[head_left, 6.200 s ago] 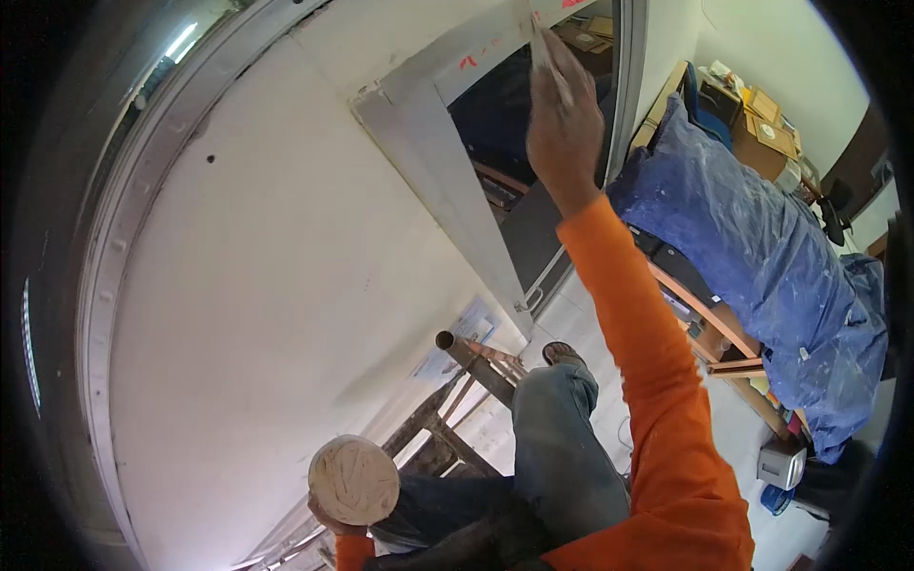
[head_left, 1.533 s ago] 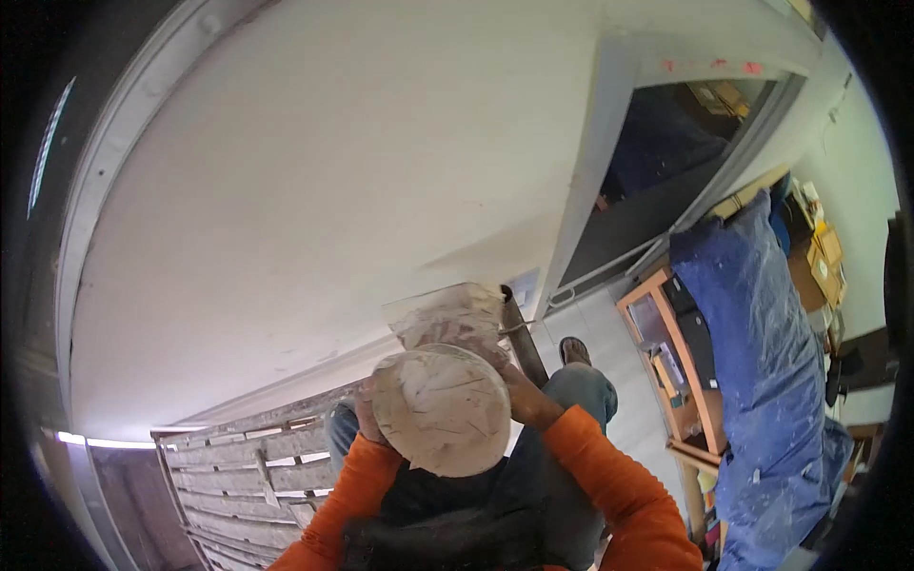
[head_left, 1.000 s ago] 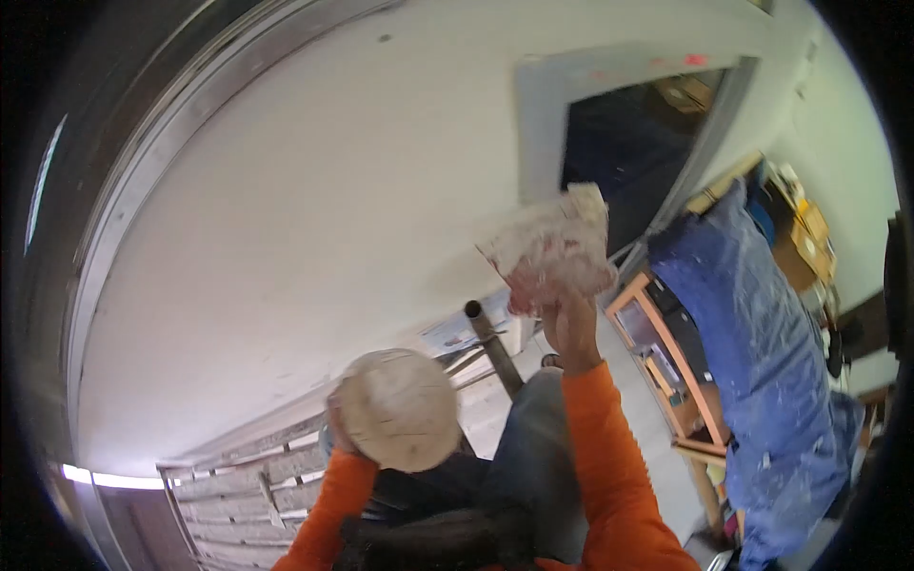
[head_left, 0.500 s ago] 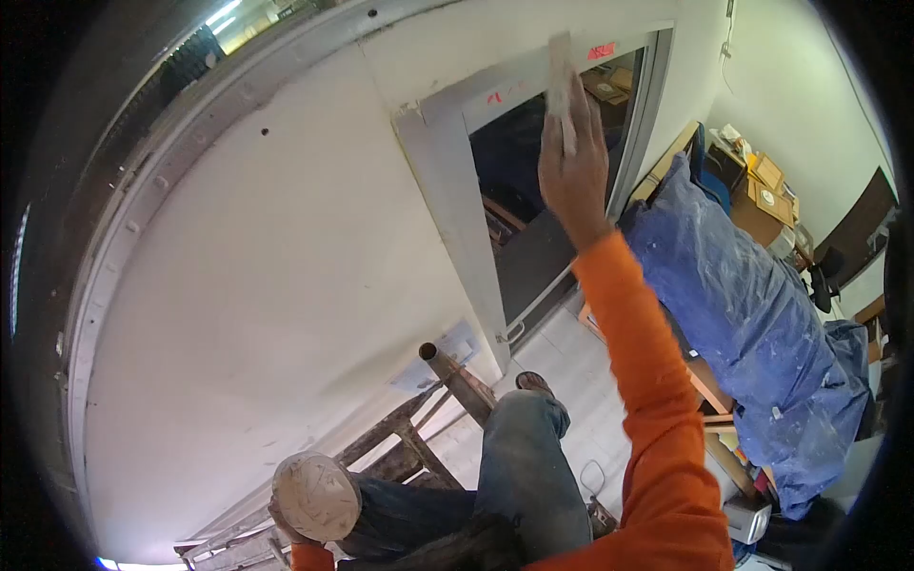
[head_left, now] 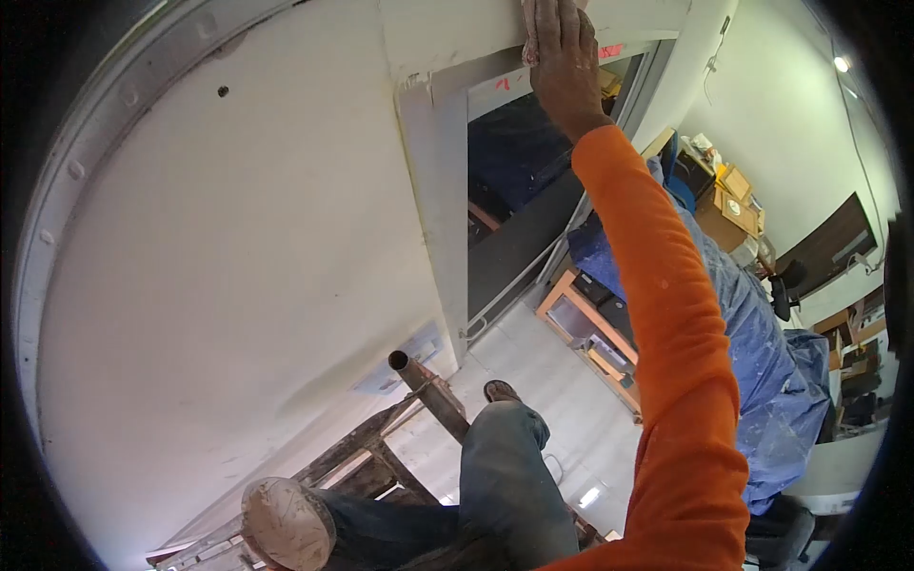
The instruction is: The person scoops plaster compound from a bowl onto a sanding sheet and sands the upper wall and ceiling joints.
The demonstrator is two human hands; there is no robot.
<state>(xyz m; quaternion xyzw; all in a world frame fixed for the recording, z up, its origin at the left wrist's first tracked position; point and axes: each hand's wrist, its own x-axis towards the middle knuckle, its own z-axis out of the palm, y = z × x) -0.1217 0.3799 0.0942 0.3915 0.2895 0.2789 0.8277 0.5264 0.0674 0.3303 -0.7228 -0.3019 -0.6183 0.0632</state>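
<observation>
Right hand [head_left: 566, 67] at top centre, fingers closed on a smeared tool [head_left: 530, 48], mostly hidden.
Tool probably light, stiff, slick with filler; best pinched at its back edge. Smeared round tub [head_left: 286, 521], lower left, likely heavier, rigid; cup underneath. Left hand out of sight, grip can't be told.

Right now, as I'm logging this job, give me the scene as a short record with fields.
Right hand: raised at the wall above the dark panel, holding a smeared tool, mostly hidden
Left hand: not in view
Container: round, smeared, low at left
Frame: grey, with red marks along its top
Pipe: open end up, near the wall
Blue sheet: at right, partly behind the orange sleeve
</observation>
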